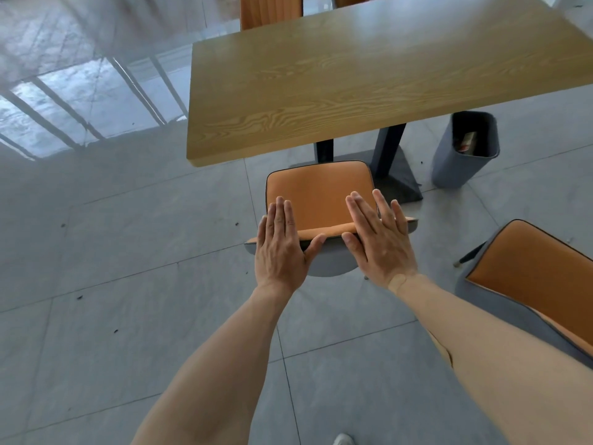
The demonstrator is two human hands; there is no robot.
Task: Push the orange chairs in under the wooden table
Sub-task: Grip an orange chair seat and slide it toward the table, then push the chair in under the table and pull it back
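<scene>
An orange chair [317, 194] with a grey back stands at the near edge of the wooden table [369, 81], its seat mostly out from under the tabletop. My left hand [280, 245] lies flat over the left part of the chair's backrest top, fingers straight, thumb out along the rim. My right hand [378, 236] lies flat over the right part, fingers spread. A second orange chair [539, 284] stands apart at the right. A third orange chair [269, 11] shows beyond the table's far side.
A grey bin [462, 155] with some litter inside stands on the floor right of the table's dark pedestal base [394, 178]. Grey floor tiles [112, 252] spread to the left and toward me. My shoe tip [343, 440] shows at the bottom.
</scene>
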